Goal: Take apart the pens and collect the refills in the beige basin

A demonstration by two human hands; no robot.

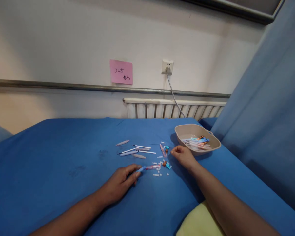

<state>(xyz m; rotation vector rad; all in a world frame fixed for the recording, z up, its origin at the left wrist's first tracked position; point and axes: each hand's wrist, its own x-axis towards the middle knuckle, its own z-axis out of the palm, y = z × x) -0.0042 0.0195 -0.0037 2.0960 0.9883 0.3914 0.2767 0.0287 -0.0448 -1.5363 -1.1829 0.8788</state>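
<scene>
My left hand (121, 182) is closed, thumb and fingers gripping a light-blue pen barrel (142, 169). Just beyond its tip lies a clear barrel with red-pink marks (152, 167); whether the two touch I cannot tell. To the right, my right hand (184, 157) hovers near the basin with its fingertips pinched together; anything between them is too small to make out. Between the hands lie small white pieces (156, 175), turquoise pieces (168, 166) and brown pieces (164, 163). A pink barrel (162, 150) rests close by. Farther back are white refills (147, 152) and a bluish barrel (129, 153).
A beige basin (178, 131) with several pens inside stands at the right of the blue-covered surface (64, 147). Yellow fabric (201, 221) lies under my right forearm. Behind are a white railing (174, 101), a plugged-in cord (173, 91) and a blue curtain (265, 98) on the right.
</scene>
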